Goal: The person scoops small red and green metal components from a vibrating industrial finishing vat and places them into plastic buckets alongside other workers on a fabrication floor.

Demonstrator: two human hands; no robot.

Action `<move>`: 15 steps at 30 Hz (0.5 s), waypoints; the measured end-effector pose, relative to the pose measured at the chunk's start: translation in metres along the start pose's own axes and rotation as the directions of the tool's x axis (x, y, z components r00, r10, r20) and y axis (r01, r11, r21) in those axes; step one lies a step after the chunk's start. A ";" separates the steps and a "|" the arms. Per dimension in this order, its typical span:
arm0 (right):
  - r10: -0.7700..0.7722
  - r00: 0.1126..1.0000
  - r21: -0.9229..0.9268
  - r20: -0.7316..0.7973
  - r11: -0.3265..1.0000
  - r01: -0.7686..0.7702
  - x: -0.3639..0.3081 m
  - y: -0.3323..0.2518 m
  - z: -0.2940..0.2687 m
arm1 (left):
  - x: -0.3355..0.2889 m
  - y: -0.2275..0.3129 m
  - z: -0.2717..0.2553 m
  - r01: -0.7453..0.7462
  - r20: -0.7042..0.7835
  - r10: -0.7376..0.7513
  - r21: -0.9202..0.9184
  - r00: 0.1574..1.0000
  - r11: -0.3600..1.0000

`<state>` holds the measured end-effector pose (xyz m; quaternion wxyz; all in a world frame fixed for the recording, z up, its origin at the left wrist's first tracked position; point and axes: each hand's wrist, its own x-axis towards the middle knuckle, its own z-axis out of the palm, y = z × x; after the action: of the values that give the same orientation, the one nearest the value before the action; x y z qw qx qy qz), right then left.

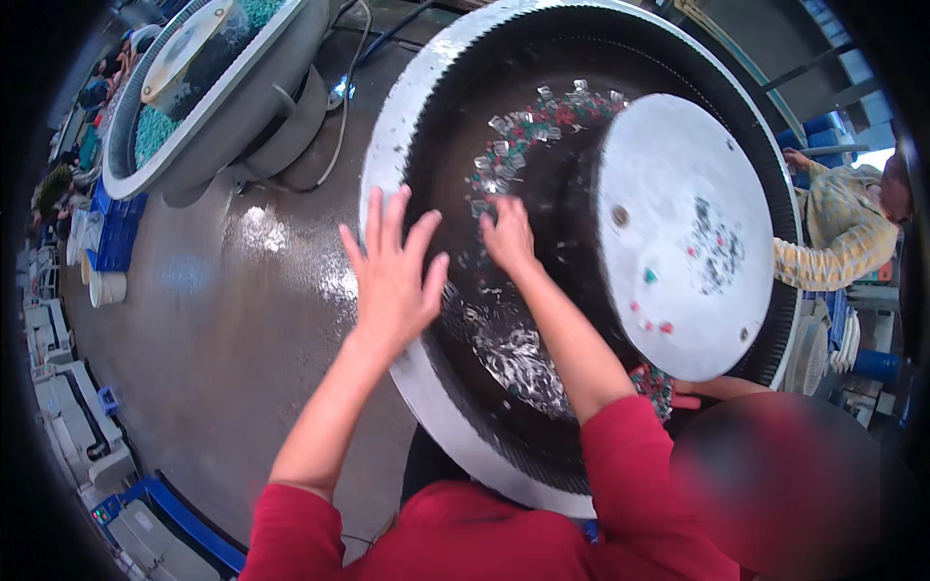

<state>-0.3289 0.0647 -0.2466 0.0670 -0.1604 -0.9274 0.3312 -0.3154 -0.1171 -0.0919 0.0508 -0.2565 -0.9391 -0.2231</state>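
A big round vibratory tub with a pale rim and dark ribbed inner wall fills the middle. A grey domed centre cap sits inside it. Small shiny metal pieces and red and green chips lie in the dark channel, with more metal pieces nearer me. My left hand hovers over the near rim, fingers spread, holding nothing. My right hand reaches down into the channel with fingers curled among the pieces; what it grips is hidden.
A second round tub with teal chips stands at the upper left on the wet concrete floor. A person in a yellow checked shirt works at the far right rim. Blue crates and grey machines line the left edge.
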 end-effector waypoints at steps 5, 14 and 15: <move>0.105 0.893 -0.248 -0.437 0.940 -0.232 0.150 0.076 0.054 | 0.008 -0.018 0.018 -0.066 0.177 0.069 -0.020 0.982 0.998; 0.354 0.887 -0.639 -0.296 0.617 -0.460 0.223 0.119 0.063 | 0.015 -0.034 0.016 -0.050 0.280 0.070 -0.078 0.957 0.996; 0.347 0.902 -0.542 -0.256 0.721 -0.431 0.222 0.118 0.062 | 0.016 -0.033 0.016 -0.054 0.286 0.072 -0.073 0.956 0.996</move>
<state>-0.5224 0.1897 -0.3655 0.0059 -0.3868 -0.9219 0.0233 -0.3455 -0.1286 -0.1157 -0.0875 -0.3174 -0.9202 -0.2117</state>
